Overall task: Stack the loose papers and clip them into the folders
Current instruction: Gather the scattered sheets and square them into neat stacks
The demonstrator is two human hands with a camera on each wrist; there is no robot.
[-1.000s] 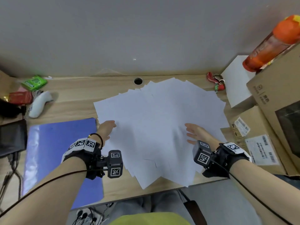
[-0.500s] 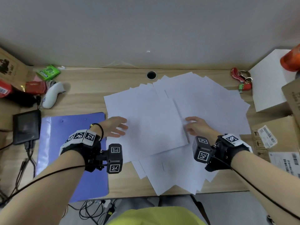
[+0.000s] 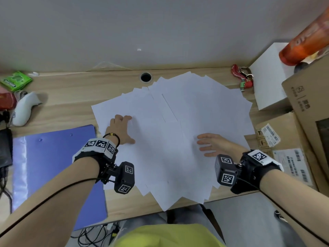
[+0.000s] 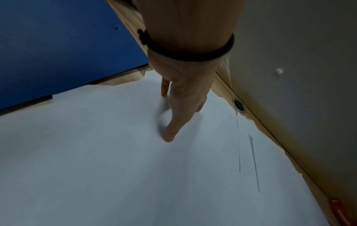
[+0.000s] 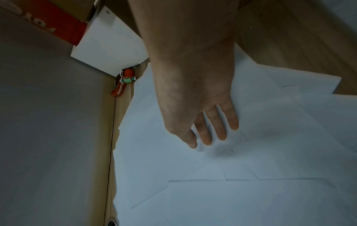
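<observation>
Both flat, loose hands, the left hand (image 3: 121, 128) and right hand (image 3: 212, 145), rest on the messy white paper sheets (image 3: 178, 132) spread over the wooden desk (image 3: 71, 97), and should push them gently together beside the flat blue plastic folder (image 3: 53, 166).

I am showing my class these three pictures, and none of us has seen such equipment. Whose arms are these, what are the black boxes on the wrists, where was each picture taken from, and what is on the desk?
No machine here: a person works with bare hands. The black boxes are wrist cameras; a third camera sits on the head. The wide picture is the head view; the other two look along each hand. On the desk lie fanned-out loose papers, a blue folder at the left, cardboard boxes at the right. The left hand presses fingertips on the papers; the right hand lies open over them. Neither has a grip on anything.
</observation>
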